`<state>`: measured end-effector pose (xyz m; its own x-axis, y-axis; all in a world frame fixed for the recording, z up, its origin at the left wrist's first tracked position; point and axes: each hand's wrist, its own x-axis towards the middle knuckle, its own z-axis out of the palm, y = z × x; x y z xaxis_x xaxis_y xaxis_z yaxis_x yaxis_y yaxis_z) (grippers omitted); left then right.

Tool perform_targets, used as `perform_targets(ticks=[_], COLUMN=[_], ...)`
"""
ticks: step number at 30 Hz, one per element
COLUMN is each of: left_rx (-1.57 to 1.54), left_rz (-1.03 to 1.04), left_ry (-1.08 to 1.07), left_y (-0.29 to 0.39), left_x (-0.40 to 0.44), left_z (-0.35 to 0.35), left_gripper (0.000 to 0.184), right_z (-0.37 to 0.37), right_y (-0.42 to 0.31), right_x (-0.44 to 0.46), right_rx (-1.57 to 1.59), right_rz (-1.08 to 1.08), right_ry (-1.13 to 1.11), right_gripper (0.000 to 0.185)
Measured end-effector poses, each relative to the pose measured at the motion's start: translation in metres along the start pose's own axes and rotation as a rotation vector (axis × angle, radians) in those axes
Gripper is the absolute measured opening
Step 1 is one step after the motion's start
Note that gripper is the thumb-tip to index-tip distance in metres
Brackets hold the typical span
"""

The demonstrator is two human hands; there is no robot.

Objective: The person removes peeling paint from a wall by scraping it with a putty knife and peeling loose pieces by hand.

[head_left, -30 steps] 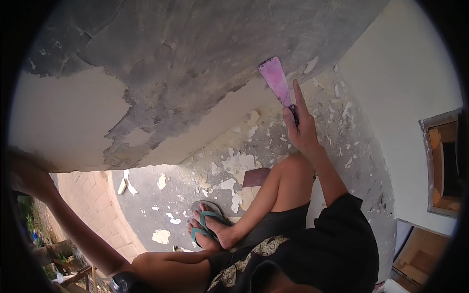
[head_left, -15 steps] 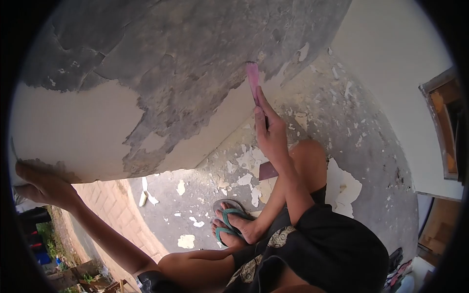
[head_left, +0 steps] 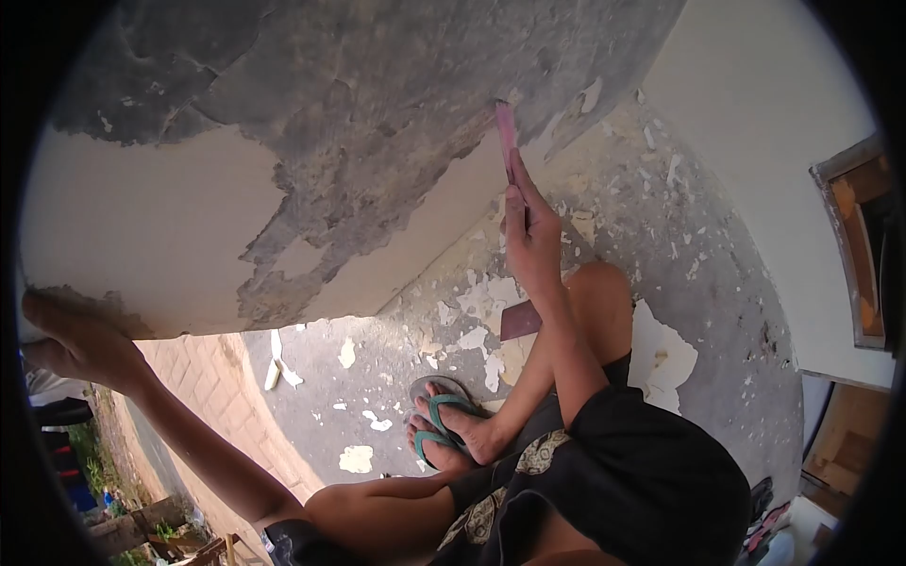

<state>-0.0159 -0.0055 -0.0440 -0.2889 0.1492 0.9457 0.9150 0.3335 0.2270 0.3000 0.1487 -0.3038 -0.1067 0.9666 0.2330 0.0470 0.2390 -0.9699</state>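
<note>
My right hand [head_left: 535, 236] is closed round the handle of a scraper with a pink blade [head_left: 507, 127]. The index finger lies along the blade, whose tip touches the wall [head_left: 377, 85] near the edge of the remaining pale coating [head_left: 444, 208]. The wall's upper part is bare grey with patches of lighter coating. At the far left, my left hand [head_left: 80, 349] rests at the wall's end edge, with thumb and fingers apart and no object visible in it.
Loose paint flakes [head_left: 357, 459] lie on the grey floor, with a dark reddish flat piece [head_left: 520, 321] beside my knee. My feet wear green-strapped sandals [head_left: 455, 406]. A wooden frame [head_left: 854, 236] is at the right, and brick paving [head_left: 212, 377] lies outside at the left.
From a raised position off the wall, the scraper has moved left onto the wall and turned edge-on, then slid slightly up. The left hand shows more fully than at first.
</note>
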Motion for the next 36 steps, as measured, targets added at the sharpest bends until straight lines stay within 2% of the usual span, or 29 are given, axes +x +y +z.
perform_targets(ticks=[5, 11, 14, 17, 21, 25, 27, 30, 33, 36], left_rx=[0.027, 0.017, -0.083, -0.131, -0.078, -0.017, -0.027, -0.032, -0.022, -0.026], left_rz=[0.097, 0.024, 0.033, 0.057, 0.032, 0.065, 0.064, 0.083, 0.075, 0.096], left_ry=[0.009, -0.039, 0.062, 0.11, 0.091, -0.001, -0.006, 0.003, 0.013, 0.023], left_y=[0.002, -0.011, -0.012, -0.016, -0.001, -0.007, -0.002, -0.001, -0.004, 0.003], left_x=[0.004, 0.005, 0.002, -0.001, -0.005, 0.005, 0.004, 0.003, 0.002, 0.001], left_z=[-0.001, -0.004, 0.004, 0.007, 0.007, 0.0, 0.001, 0.002, 0.002, 0.003], left_gripper=[0.075, 0.069, 0.044, 0.035, 0.038, 0.067, 0.066, 0.067, 0.067, 0.067], right_z=[0.012, 0.009, -0.002, -0.025, -0.02, -0.004, 0.001, 0.009, -0.001, -0.011], right_y=[0.001, -0.006, -0.004, -0.005, -0.005, -0.006, -0.008, 0.0, -0.002, 0.012], right_x=[0.002, 0.011, 0.013, 0.015, 0.006, 0.007, 0.016, 0.016, 0.014, 0.013], right_rx=[0.042, 0.115, 0.106, 0.151, 0.033, -0.078, -0.117, -0.086, -0.274, -0.285], right_rz=[0.005, 0.006, 0.031, 0.073, 0.039, 0.011, 0.02, -0.132, -0.082, -0.124], right_ry=[0.009, 0.031, -0.054, -0.123, -0.105, -0.031, -0.01, 0.088, 0.086, 0.046], right_gripper=[0.045, 0.044, 0.044, 0.044, 0.044, 0.044, 0.044, 0.045, 0.046, 0.046])
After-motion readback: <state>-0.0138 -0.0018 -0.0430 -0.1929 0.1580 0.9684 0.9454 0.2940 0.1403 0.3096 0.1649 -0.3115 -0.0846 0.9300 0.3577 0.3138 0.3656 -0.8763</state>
